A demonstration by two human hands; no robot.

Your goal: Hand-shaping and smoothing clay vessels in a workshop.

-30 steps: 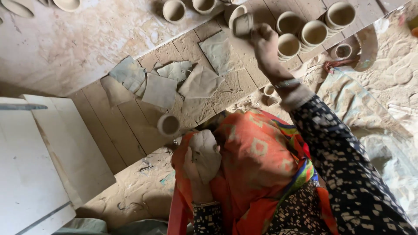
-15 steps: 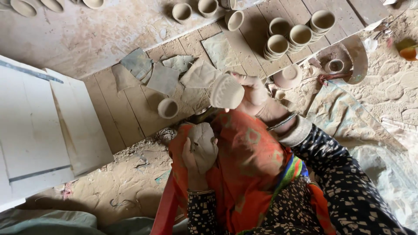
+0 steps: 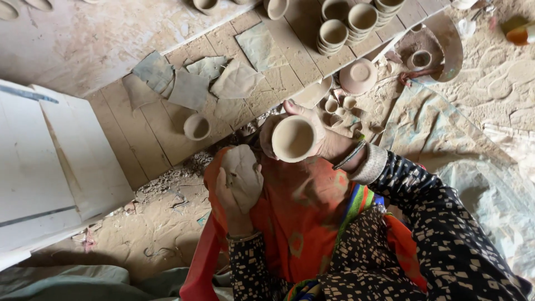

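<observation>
We see the right hand (image 3: 329,142) gripping a clay cup (image 3: 293,138), mouth turned up toward us, just above the orange cloth (image 3: 301,206). The left hand (image 3: 237,187) cups a flat slab of clay (image 3: 243,174) beside that cup, seemingly apart from it. A lone cup (image 3: 197,127) stands on the wooden boards (image 3: 161,125), left of the held cup.

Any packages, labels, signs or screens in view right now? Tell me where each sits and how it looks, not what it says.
None in view: no package, label, sign or screen.
Nearest to one: white flat boards, blank, at the left edge beside the wooden planks.
Right hand: holds an unmarked round clay cup.
Left hand: holds a flat pale clay piece, also plain.
</observation>
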